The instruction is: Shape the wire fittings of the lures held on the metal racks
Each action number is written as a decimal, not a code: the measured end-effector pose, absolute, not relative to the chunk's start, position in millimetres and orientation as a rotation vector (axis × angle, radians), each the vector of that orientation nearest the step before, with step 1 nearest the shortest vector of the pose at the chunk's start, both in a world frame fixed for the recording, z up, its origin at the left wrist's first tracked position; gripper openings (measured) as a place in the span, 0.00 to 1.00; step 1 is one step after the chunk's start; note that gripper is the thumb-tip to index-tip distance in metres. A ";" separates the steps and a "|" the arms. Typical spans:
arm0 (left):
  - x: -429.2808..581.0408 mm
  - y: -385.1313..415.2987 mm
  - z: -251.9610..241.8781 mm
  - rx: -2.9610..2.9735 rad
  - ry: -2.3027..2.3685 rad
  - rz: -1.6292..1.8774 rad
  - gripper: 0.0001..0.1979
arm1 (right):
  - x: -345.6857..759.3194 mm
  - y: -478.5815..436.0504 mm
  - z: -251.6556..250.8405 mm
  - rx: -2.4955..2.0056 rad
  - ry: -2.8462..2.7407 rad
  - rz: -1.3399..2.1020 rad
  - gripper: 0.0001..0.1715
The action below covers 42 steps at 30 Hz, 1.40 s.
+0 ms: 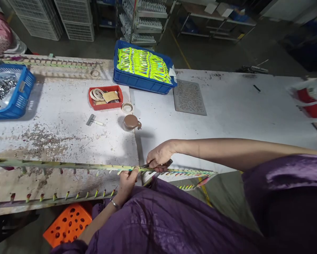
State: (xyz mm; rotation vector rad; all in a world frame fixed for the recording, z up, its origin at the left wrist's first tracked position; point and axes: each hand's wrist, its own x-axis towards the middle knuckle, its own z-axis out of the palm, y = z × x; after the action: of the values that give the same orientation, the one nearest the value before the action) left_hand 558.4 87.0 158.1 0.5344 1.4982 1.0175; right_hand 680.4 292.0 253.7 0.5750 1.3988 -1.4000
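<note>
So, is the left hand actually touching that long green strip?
Touching. The head view shows the left hand pinching the strip, thumb on its top edge; the right hand holds a dark tool against it nearby.

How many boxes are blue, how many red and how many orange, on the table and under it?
Blue: 2, the box of shiny packets and the basket of metal bits
Red: 1, the tray
Orange: 1, the crate down below
Total: 4
</note>
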 end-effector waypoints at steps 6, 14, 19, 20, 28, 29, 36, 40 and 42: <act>558.6 85.6 159.1 0.532 1.482 0.989 0.28 | 674.4 297.9 252.3 0.537 1.384 -1.411 0.18; 558.1 85.9 166.1 0.493 1.481 0.980 0.29 | 660.0 289.1 273.9 0.309 1.944 -0.994 0.13; 557.0 85.1 168.2 0.473 1.497 0.944 0.29 | 665.3 288.1 287.3 0.314 1.827 -0.934 0.10; 557.2 85.1 168.9 0.466 1.497 0.942 0.30 | 666.2 287.8 289.3 0.324 1.803 -0.926 0.11; 558.0 87.8 174.2 0.455 1.488 0.957 0.30 | 665.9 284.6 290.2 0.381 1.674 -1.114 0.13; 557.9 88.0 174.6 0.461 1.486 0.955 0.30 | 665.9 284.5 288.8 0.402 1.647 -1.138 0.13; 558.3 87.2 175.1 0.469 1.489 0.949 0.29 | 668.1 285.0 280.3 0.504 1.506 -1.200 0.14; 556.4 88.7 181.0 0.485 1.494 0.943 0.29 | 667.0 287.1 278.0 0.496 1.494 -1.192 0.14; 555.1 89.8 185.2 0.500 1.498 0.938 0.28 | 663.6 288.2 278.1 0.443 1.511 -1.135 0.14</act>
State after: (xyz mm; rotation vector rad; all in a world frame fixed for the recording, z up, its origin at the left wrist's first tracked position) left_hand 555.1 89.8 185.2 0.4999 1.4977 0.9384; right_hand 663.6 288.2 278.1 0.4432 1.5108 -1.1353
